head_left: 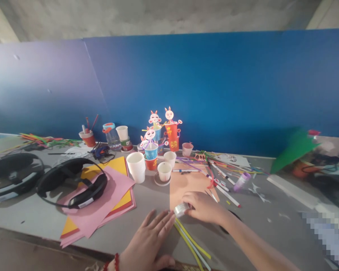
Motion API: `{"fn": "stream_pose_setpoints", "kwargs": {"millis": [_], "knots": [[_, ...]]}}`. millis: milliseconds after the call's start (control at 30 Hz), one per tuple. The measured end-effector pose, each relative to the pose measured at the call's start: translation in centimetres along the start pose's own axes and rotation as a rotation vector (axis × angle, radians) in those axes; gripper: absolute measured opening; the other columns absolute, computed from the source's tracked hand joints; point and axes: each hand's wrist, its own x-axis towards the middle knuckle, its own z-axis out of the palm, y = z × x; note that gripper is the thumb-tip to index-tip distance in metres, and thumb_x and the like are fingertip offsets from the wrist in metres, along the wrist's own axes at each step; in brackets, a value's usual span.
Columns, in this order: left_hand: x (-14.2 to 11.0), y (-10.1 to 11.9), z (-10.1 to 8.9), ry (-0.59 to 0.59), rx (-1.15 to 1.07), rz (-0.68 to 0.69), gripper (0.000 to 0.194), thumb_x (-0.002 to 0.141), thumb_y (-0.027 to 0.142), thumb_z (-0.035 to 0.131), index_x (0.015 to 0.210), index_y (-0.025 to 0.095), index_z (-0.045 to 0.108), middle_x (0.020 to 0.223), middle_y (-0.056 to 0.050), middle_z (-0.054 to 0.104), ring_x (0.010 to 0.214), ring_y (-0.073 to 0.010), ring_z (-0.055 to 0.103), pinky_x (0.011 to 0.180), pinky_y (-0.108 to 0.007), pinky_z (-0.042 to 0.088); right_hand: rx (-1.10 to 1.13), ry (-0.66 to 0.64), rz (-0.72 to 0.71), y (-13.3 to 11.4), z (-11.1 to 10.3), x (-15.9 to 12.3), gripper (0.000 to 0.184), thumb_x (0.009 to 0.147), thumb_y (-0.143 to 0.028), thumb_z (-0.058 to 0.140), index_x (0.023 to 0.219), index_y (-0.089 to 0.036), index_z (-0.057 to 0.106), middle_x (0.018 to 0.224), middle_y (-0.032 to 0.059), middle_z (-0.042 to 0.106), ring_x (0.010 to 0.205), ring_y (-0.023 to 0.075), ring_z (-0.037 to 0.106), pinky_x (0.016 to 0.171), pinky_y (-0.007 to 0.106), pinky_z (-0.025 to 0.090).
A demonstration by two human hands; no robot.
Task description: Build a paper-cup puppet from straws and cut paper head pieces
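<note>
Head view (sole view).

Item 1: small silvery, translucent roll, prob. plastic tape (181,209). Loc.: just above grey bench (152,197), nr lower edge of flat peach-coloured paper sheet (186,188). Handling (est.): light, firm, smooth, a bit slippery; hard to damage. Best hold: thumb & fingertips across the rim, leaving tape face free. Orient.: short, drum-like; long axis approx. L–R, R end slightly raised, L end twd left fingertips; exact tilt n/c (blur).

Item 2: right hand (199,207), bare. Pinching roll at its R side betw. thumb & fingers.

Item 3: left hand (152,239), bare, w/ red bead bracelet (116,261). Palm down, fingers extended & slightly apart, no grip visible. Tips just beside roll; contact can't tell.

Item 4: thin yellow strips (196,241) w/ one pale strip, material n/c. Est. light, bendy; take nr mid-length. Long axis runs from left fingertips down & R to near bench edge.

Surrounds: tall white paper cup (137,169), L of sheet; purple cylindrical tube, poss. glue (242,181), R; black plastic headset (87,195) on pink paper sheets (115,184), far L.
</note>
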Motion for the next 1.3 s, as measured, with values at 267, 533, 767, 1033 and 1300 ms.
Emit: {"fn": "stream_pose_setpoints", "kwargs": {"millis": [267, 533, 767, 1033, 1300], "knots": [[0.8, 0.2, 0.3, 0.058, 0.008, -0.017, 0.082, 0.085, 0.059, 0.059, 0.154, 0.033, 0.023, 0.155, -0.008, 0.041, 0.138, -0.0338, 0.041, 0.117, -0.053, 0.025, 0.016, 0.024, 0.008, 0.0, 0.4, -0.2, 0.011, 0.076, -0.011, 0.06, 0.081, -0.019, 0.066, 0.084, 0.0032, 0.068, 0.076, 0.0187, 0.06, 0.067, 0.025, 0.036], [0.4, 0.0, 1.2, 0.257, -0.206, -0.171, 0.056, 0.095, 0.042, 0.052, 0.148, 0.035, 0.036, 0.159, -0.01, 0.034, 0.138, -0.033, 0.041, 0.111, -0.053, 0.037, 0.071, 0.102, 0.034, 0.4, 0.7, -0.7, 0.007, 0.082, -0.014, 0.061, 0.076, -0.019, 0.062, 0.078, 0.0008, 0.064, 0.073, 0.0163, 0.059, 0.063, 0.023, 0.037], [3.8, 0.3, 0.7, 0.562, -1.191, -0.398, 0.035, 0.091, 0.044, 0.058, 0.119, 0.023, 0.06, 0.115, -0.009, 0.07, 0.106, -0.0245, 0.066, 0.093, -0.037, 0.054, 0.317, 0.349, -0.039, -0.4, 0.3, -1.4, 0.007, 0.09, -0.02, 0.057, 0.083, -0.021, 0.059, 0.086, 0.0019, 0.065, 0.077, 0.0167, 0.06, 0.068, 0.024, 0.045], [6.9, 2.4, -2.0, 0.644, -1.553, -0.429, 0.023, 0.076, 0.037, 0.079, 0.081, 0.017, 0.068, 0.071, 0.001, 0.066, 0.066, -0.0108, 0.061, 0.066, -0.021, 0.05, 0.4, 0.479, -0.147, -1.1, -0.5, -3.1, 0.035, 0.083, -0.009, 0.053, 0.114, -0.026, 0.058, 0.122, 0.0078, 0.063, 0.118, 0.0237, 0.056, 0.097, 0.033, 0.045], [8.3, 3.0, -2.7, 0.708, -1.424, -0.325, 0.02, 0.081, 0.036, 0.074, 0.083, 0.017, 0.067, 0.076, 0.001, 0.065, 0.071, -0.0128, 0.06, 0.068, -0.023, 0.05, 0.63, 0.54, -0.018, -3.3, -0.3, -3.7, 0.014, 0.09, -0.031, 0.057, 0.102, -0.024, 0.054, 0.123, 0.0101, 0.057, 0.109, 0.0233, 0.059, 0.087, 0.03, 0.052]]}}
